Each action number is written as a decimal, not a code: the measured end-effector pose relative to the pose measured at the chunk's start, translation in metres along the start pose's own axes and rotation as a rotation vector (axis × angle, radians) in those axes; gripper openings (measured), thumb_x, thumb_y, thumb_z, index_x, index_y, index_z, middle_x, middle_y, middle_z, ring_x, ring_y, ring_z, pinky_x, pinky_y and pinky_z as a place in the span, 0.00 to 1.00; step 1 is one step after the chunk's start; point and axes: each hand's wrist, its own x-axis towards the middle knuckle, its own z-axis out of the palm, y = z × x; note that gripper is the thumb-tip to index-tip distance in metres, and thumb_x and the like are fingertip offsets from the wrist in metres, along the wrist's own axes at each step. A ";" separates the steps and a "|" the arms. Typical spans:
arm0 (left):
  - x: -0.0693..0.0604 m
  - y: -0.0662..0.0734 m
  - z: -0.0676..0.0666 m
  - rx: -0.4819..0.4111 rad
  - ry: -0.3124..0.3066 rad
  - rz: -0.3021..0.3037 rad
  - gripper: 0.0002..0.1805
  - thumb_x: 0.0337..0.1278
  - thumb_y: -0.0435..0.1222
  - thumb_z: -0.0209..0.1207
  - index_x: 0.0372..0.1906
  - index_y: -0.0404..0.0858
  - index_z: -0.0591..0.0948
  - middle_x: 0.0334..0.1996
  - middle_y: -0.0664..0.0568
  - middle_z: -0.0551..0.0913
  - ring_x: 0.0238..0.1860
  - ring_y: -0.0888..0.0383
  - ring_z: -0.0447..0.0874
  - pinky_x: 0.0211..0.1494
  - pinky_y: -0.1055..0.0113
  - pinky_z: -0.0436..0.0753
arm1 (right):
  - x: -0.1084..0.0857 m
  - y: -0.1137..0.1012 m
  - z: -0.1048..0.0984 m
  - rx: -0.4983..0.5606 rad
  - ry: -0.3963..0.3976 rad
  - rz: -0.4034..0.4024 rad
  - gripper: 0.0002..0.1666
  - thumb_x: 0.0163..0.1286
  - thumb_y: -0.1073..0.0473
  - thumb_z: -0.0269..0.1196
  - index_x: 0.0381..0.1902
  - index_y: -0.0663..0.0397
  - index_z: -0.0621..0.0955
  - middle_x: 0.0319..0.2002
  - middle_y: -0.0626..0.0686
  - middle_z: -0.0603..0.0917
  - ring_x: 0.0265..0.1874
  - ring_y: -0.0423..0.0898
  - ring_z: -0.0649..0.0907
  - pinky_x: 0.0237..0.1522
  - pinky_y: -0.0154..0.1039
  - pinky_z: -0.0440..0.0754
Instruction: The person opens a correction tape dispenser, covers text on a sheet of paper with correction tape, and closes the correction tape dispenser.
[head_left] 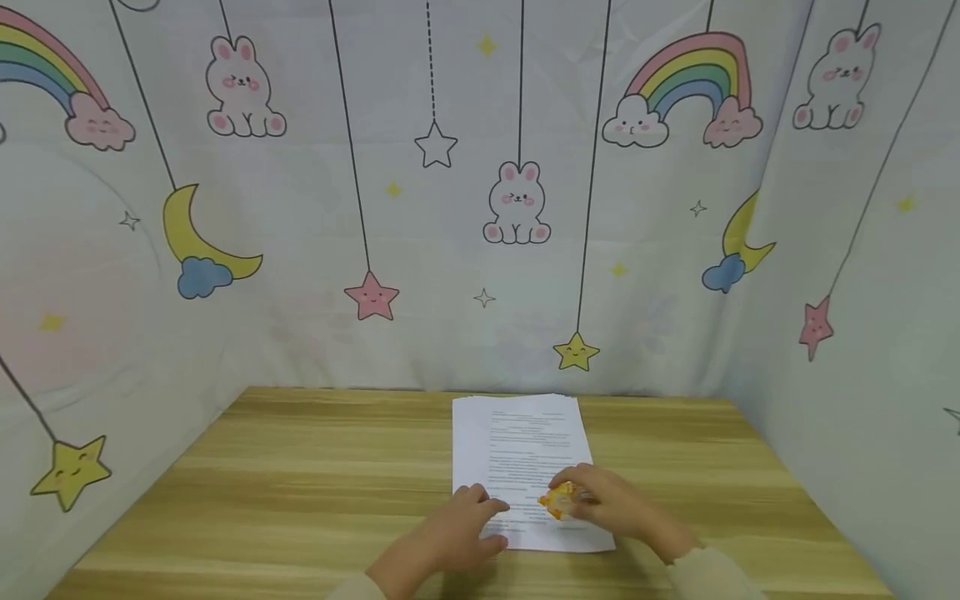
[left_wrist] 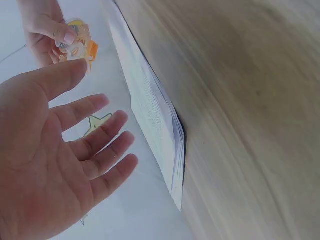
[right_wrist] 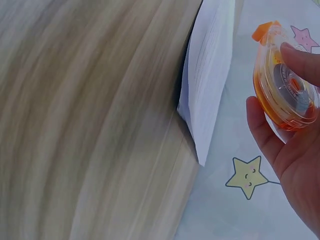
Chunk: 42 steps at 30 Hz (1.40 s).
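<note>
A stack of printed paper sheets [head_left: 525, 458] lies on the wooden table, its lines of text facing up. Above its lower right part, my right hand [head_left: 618, 506] grips an orange, see-through correction tape dispenser [head_left: 557, 501] between thumb and fingers. In the right wrist view the dispenser [right_wrist: 280, 82] shows its round inner reel and an orange cap at the tip. My left hand [head_left: 463, 529] is over the lower left edge of the stack. Seen in the left wrist view, that hand [left_wrist: 45, 145] has spread, nearly straight fingers and holds nothing.
The wooden table [head_left: 322, 483] stretches out on both sides of the paper. Behind it and at both sides hangs a pale cloth [head_left: 450, 333] printed with stars, rabbits, moons and rainbows.
</note>
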 end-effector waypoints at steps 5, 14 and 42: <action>0.007 -0.004 0.000 -0.101 0.045 -0.002 0.20 0.55 0.48 0.58 0.47 0.39 0.79 0.38 0.55 0.78 0.41 0.58 0.75 0.46 0.65 0.76 | 0.003 -0.006 0.003 0.155 0.027 0.047 0.23 0.66 0.50 0.57 0.58 0.48 0.72 0.57 0.54 0.76 0.52 0.51 0.77 0.51 0.49 0.75; 0.018 0.000 0.013 -0.472 0.217 -0.040 0.23 0.59 0.52 0.53 0.47 0.37 0.78 0.42 0.51 0.82 0.47 0.53 0.78 0.49 0.58 0.76 | 0.015 -0.025 0.014 0.425 0.174 0.049 0.21 0.66 0.55 0.57 0.56 0.55 0.72 0.47 0.60 0.78 0.39 0.38 0.76 0.40 0.31 0.75; 0.019 -0.004 0.011 -0.688 0.379 0.036 0.11 0.64 0.40 0.51 0.32 0.39 0.80 0.28 0.51 0.83 0.33 0.68 0.77 0.34 0.74 0.77 | 0.018 -0.063 0.028 -0.327 0.450 -0.055 0.37 0.44 0.48 0.73 0.48 0.55 0.70 0.38 0.46 0.71 0.31 0.36 0.70 0.27 0.27 0.71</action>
